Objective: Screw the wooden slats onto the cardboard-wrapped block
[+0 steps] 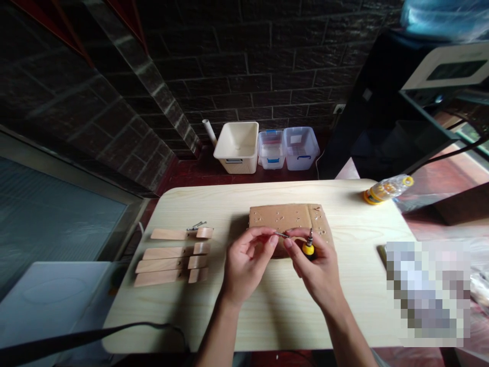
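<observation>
Over the near part of the box (pixel 286 215), the left hand (pixel 244 260) and right hand (pixel 320 262) pinch a metal pin (pixel 281 235) from either end; the right also cradles a screwdriver (pixel 308 250), tip up. The pin should prove light, stiff and slippery, best taken by fingertips near its ends; the screwdriver, rigid too, by its handle. Wood strips (pixel 160 265) lie left of the box.

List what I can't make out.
Head view throughout:
Thin metal piece: too small to identify, ends covered by left hand and right hand.
Screwdriver: handle mostly hidden by right hand.
Cardboard box: near part behind both hands.
Lower-right patch: contents pixelated.
Blue bottle: top cut off by upper edge.
</observation>
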`<state>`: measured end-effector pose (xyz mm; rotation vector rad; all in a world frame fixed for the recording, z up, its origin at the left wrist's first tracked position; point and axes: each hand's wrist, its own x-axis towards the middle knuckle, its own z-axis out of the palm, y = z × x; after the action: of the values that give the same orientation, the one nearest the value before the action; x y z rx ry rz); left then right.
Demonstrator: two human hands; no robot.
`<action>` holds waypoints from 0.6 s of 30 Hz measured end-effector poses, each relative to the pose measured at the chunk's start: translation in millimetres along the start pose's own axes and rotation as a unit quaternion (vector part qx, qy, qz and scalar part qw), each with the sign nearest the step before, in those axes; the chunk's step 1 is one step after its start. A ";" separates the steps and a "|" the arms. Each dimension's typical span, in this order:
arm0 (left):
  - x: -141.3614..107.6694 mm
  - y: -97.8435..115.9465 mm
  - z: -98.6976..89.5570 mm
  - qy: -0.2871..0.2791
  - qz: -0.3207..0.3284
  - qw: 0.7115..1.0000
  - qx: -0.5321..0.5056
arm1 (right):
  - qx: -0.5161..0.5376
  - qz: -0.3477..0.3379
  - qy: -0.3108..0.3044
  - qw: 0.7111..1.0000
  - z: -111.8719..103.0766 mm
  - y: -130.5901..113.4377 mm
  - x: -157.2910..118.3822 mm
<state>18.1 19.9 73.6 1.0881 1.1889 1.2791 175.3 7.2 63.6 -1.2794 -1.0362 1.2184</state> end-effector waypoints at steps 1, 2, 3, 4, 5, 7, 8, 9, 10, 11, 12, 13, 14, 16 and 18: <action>-0.2 -0.1 -0.2 0.000 0.000 1.000 -0.004 | -0.001 -0.001 -0.001 1.000 0.5 0.0 -0.2; -0.4 0.0 -0.4 -0.001 -0.001 1.000 -0.006 | 0.000 0.000 -0.003 1.000 1.0 0.0 -0.4; -0.6 0.4 -0.6 -0.002 -0.001 1.000 -0.007 | 0.002 0.001 -0.005 1.000 1.6 -0.1 -0.7; -0.8 1.1 -0.9 -0.001 0.000 1.000 -0.007 | 0.005 0.001 -0.006 1.000 2.1 -0.1 -1.0; -0.9 2.1 -1.3 0.000 0.003 1.000 -0.004 | 0.007 0.002 -0.005 1.000 2.6 -0.1 -1.3; -0.8 4.2 -2.4 0.007 0.010 1.000 0.006 | 0.009 0.004 -0.004 1.000 3.0 -0.1 -1.6; -0.7 5.2 -3.1 0.012 0.014 1.000 0.012 | 0.009 0.003 -0.004 1.000 3.0 0.0 -1.7; -0.6 5.8 -3.9 0.017 0.019 1.000 0.018 | 0.007 0.001 -0.005 1.000 2.9 0.0 -1.7; -0.6 6.2 -4.7 0.021 0.022 0.999 0.023 | 0.006 -0.002 -0.006 1.000 2.8 0.0 -1.6; -0.5 6.3 -5.5 0.024 0.025 0.999 0.025 | 0.004 -0.006 -0.007 1.000 2.6 -0.2 -1.5; -0.4 6.1 -6.2 0.025 0.028 0.999 0.025 | 0.001 -0.011 -0.008 1.000 2.5 -0.5 -1.4; -0.4 5.8 -6.8 0.026 0.030 0.999 0.024 | -0.002 -0.016 -0.008 1.000 2.5 -0.8 -1.5; -0.4 5.4 -7.1 0.025 0.031 0.999 0.022 | -0.004 -0.021 -0.007 1.000 2.7 -1.0 -1.6; -0.1 5.0 -7.6 0.021 0.030 0.999 0.017 | -0.004 -0.027 -0.007 1.000 3.5 -1.1 -2.4; 0.3 5.6 -8.3 0.022 0.028 0.999 0.017 | 0.005 -0.027 -0.008 1.000 4.3 0.3 -3.6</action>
<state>9.3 19.8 78.3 1.1296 1.2242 1.3376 170.6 4.2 63.9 -1.2276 -1.0688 1.1937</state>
